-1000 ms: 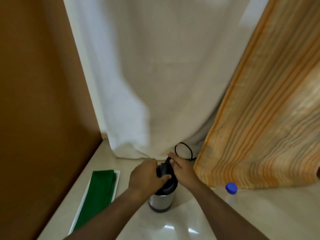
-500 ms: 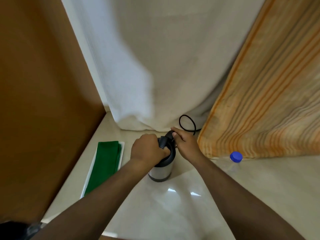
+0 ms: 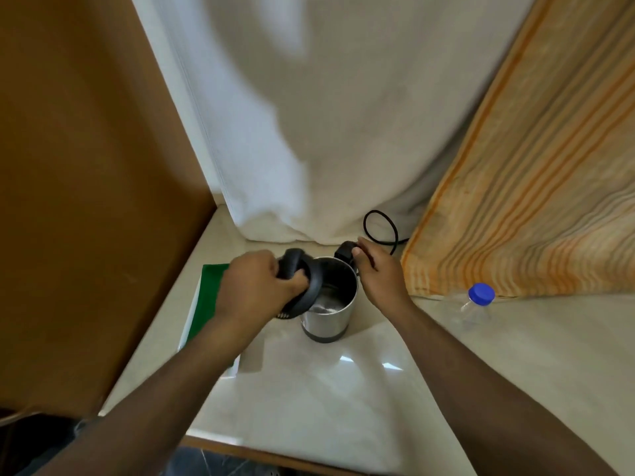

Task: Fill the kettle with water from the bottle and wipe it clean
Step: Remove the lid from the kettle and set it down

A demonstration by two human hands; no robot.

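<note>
Steel kettle (image 3: 329,305) uncovered on the counter (image 3: 343,389), black lid (image 3: 305,286) clamped in left hand (image 3: 256,292), black plug (image 3: 345,250) pinched by right hand (image 3: 379,274).

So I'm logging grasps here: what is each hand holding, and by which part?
Left hand grips the kettle's black lid by its handle, tilted open. Right hand pinches the black plug at the kettle's far rim.

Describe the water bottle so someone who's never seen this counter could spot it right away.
Start at the orange striped curtain on the right and drop to its bottom edge on the pale marble counter. There stands a clear plastic bottle, right of the steel kettle. Its blue screw cap is unique here.
</note>
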